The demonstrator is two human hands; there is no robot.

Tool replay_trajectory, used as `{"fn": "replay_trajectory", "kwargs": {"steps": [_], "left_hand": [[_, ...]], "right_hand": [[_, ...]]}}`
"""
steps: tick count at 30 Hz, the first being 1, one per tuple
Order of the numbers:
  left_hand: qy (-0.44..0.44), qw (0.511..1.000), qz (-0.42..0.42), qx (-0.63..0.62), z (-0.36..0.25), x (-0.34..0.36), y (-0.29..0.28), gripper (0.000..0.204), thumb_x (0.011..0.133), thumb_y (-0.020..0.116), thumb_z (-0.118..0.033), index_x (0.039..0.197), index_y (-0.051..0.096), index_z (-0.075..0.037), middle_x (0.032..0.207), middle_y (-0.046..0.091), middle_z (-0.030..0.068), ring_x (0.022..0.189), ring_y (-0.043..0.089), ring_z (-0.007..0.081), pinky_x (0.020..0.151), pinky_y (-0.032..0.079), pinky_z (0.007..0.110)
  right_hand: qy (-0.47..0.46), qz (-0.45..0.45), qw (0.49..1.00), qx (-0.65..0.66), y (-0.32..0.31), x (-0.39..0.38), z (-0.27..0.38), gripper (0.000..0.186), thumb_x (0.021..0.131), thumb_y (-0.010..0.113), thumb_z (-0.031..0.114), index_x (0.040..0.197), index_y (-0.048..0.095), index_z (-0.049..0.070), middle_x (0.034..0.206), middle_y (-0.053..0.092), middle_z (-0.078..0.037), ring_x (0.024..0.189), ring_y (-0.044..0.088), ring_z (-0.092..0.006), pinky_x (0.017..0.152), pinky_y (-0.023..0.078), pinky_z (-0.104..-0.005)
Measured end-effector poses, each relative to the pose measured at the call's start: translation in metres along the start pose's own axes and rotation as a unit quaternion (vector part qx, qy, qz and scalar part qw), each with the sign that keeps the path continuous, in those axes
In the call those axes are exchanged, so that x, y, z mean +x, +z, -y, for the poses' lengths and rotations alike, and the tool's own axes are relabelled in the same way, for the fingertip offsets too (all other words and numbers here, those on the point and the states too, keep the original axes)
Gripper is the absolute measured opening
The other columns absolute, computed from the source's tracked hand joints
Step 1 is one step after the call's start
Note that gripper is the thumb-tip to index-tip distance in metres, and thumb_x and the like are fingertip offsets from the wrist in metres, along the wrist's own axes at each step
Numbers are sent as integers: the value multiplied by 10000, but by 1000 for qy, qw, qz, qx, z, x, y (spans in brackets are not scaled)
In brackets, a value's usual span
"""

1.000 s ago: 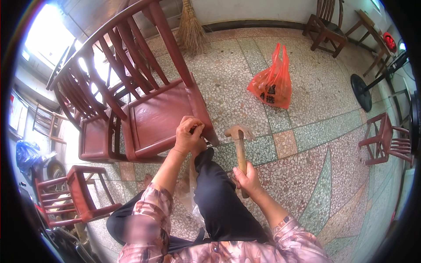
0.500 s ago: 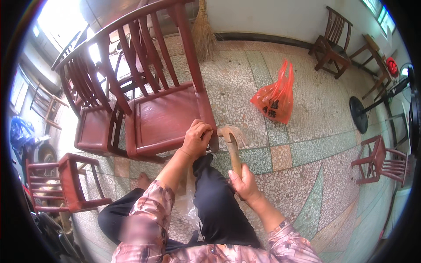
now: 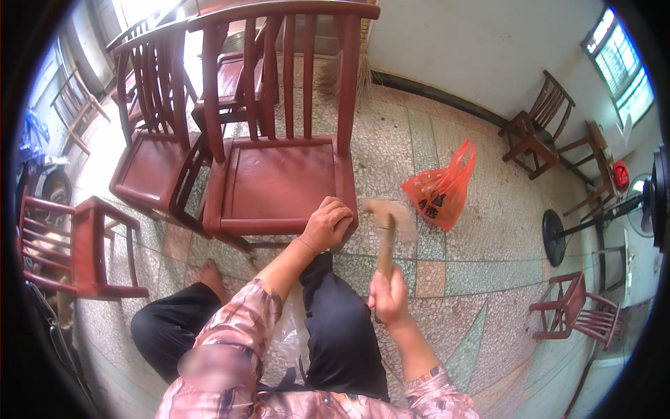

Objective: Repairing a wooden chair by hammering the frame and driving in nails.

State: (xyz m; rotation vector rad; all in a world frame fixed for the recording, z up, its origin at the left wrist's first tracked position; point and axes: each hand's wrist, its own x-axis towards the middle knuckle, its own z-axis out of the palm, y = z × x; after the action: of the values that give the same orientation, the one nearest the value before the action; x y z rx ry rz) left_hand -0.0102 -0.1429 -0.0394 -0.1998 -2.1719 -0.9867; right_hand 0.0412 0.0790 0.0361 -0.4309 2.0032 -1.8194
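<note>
A reddish-brown wooden chair [image 3: 280,183] with a slatted back stands right in front of me. At the front right corner of its seat rests my left hand [image 3: 326,225]. Its fingers are curled and pressed together, and whatever they may pinch is hidden. My right hand [image 3: 389,293] is wrapped round the wooden handle of a hammer [image 3: 386,241]. The hammer's head is up, just right of the seat corner and apart from my left hand; its outline is smeared by motion.
More reddish chairs stand close by: one chair [image 3: 150,171] left of mine and a small chair [image 3: 84,244] at far left. A red plastic bag [image 3: 440,192] sits on the terrazzo floor. A standing fan [image 3: 555,237] and another small chair [image 3: 576,304] are at the right.
My view has shifted, so the chair shows more squarely. The hammer head has moved slightly away from the seat corner. My left hand stays at that corner.
</note>
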Motion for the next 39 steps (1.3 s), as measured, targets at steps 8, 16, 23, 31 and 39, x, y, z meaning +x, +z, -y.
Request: {"fn": "replay_trajectory", "kwargs": {"steps": [8, 16, 23, 31, 39], "left_hand": [[24, 1000, -14, -14, 1, 1, 5, 121, 729, 663, -26, 839, 612, -36, 845, 611, 85, 851, 575, 296, 744, 496, 370], [10, 1000, -24, -3, -1, 0, 2, 113, 717, 671, -39, 823, 633, -46, 852, 611, 76, 848, 579, 281, 723, 505, 367], [9, 1000, 2, -11, -6, 1, -5, 78, 721, 677, -59, 797, 661, -62, 856, 597, 63, 852, 572, 272, 715, 505, 360], [11, 1000, -6, -7, -2, 1, -4, 89, 717, 680, -52, 806, 670, -56, 863, 603, 70, 847, 572, 274, 724, 499, 364], [-6, 1000, -11, -4, -4, 3, 0, 84, 735, 670, -62, 815, 681, -42, 883, 610, 75, 885, 575, 273, 750, 502, 364]], "right_hand": [[51, 21, 987, -154, -6, 24, -9, 277, 971, 501, 263, 978, 446, -8, 574, 529, -78, 425, 545, -157, 410, 438, -293], [-73, -5, 972, -222, -8, 13, 14, 297, 954, 518, 296, 972, 467, 4, 611, 573, -180, 518, 588, -384, 472, 447, -434], [22, 17, 969, -246, -2, 15, -8, 294, 959, 516, 296, 893, 451, 16, 584, 564, -156, 513, 596, -323, 453, 448, -408], [-112, -33, 991, -71, -1, -4, 30, 242, 975, 479, 244, 959, 430, 7, 587, 514, -24, 463, 513, -88, 425, 438, -256], [-40, -7, 977, -209, -12, 14, -11, 262, 978, 482, 269, 961, 441, 11, 600, 486, -23, 456, 491, -88, 408, 423, -239]]}}
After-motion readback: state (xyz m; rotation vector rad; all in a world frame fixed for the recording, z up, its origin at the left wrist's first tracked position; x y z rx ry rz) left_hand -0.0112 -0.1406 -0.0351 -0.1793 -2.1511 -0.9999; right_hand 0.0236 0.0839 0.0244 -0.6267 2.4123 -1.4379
